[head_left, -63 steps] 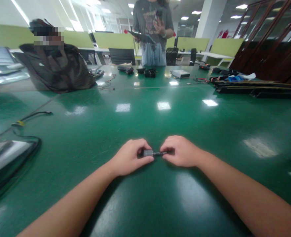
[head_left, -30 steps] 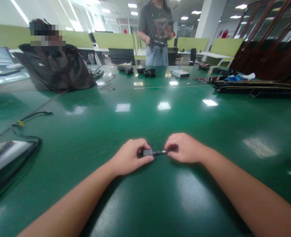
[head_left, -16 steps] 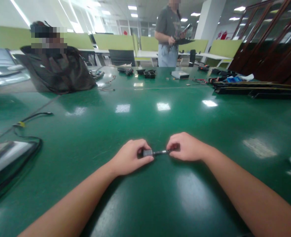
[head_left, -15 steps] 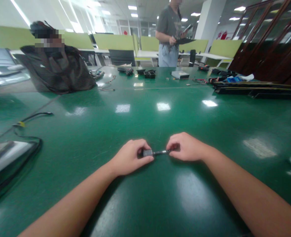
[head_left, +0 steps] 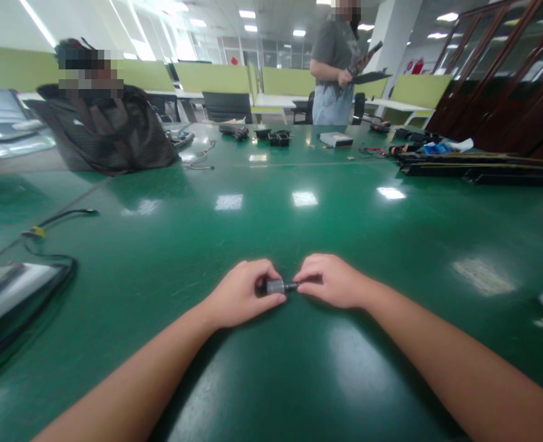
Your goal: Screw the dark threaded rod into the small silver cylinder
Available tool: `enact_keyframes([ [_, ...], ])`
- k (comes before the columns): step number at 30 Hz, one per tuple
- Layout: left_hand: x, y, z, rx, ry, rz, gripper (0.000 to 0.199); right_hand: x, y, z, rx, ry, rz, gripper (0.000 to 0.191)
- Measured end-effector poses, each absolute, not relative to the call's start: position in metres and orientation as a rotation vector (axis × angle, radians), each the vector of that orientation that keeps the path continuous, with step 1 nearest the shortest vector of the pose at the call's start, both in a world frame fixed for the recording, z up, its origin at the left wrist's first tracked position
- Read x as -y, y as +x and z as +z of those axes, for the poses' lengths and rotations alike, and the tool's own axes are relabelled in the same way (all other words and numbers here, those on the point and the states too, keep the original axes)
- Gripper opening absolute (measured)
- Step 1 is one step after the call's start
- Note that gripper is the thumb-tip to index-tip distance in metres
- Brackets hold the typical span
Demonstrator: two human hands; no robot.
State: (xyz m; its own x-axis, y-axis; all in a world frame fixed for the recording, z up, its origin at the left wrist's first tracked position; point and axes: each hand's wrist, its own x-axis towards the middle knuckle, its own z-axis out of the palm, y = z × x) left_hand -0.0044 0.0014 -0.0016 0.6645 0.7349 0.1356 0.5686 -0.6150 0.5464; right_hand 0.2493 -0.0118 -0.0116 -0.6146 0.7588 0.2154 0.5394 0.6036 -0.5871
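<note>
A small screwdriver-like tool (head_left: 276, 287) with a short grey cylindrical body and a thin dark shaft lies sideways, low over the green table (head_left: 271, 227). My left hand (head_left: 244, 291) is closed around the grey body, thumb below and fingers above. From the other side, my right hand (head_left: 331, 281) pinches the shaft with thumb and fingertips, close to the body. The shaft's far end is hidden by my right fingers. Whether a separate bit sits there cannot be made out.
A dark bag (head_left: 110, 132) stands at the far left. Black cables (head_left: 69, 264) lie beside a flat panel (head_left: 13, 294) at left. Along the far edge are a grey box (head_left: 336, 140), several black parts and long black strips (head_left: 483, 169). Beyond stands a person (head_left: 338, 67) holding a clipboard.
My right hand has slid left along the shaft toward the grey body, covering more of it. The left hand holds its place. The person behind has shifted right.
</note>
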Motion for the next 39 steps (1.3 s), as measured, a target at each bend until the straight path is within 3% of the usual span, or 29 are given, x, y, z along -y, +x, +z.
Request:
enact_keyframes([
  [6,-0.001,-0.004,-0.004,-1.049,2.41,0.511,0.023,0.018,0.23,-0.021,2.262,-1.072,0.647,0.022],
  [13,0.0,-0.005,-0.002,-1.019,2.423,0.495,0.029,0.019,0.234,-0.017,2.292,-1.048,0.644,0.013],
  [22,0.001,-0.003,0.001,-1.003,2.41,0.492,0.022,0.019,0.234,-0.017,2.326,-1.015,0.592,0.009],
  [39,-0.002,-0.004,-0.004,-1.039,2.424,0.458,0.024,0.018,0.234,-0.021,2.376,-0.927,0.49,0.012],
])
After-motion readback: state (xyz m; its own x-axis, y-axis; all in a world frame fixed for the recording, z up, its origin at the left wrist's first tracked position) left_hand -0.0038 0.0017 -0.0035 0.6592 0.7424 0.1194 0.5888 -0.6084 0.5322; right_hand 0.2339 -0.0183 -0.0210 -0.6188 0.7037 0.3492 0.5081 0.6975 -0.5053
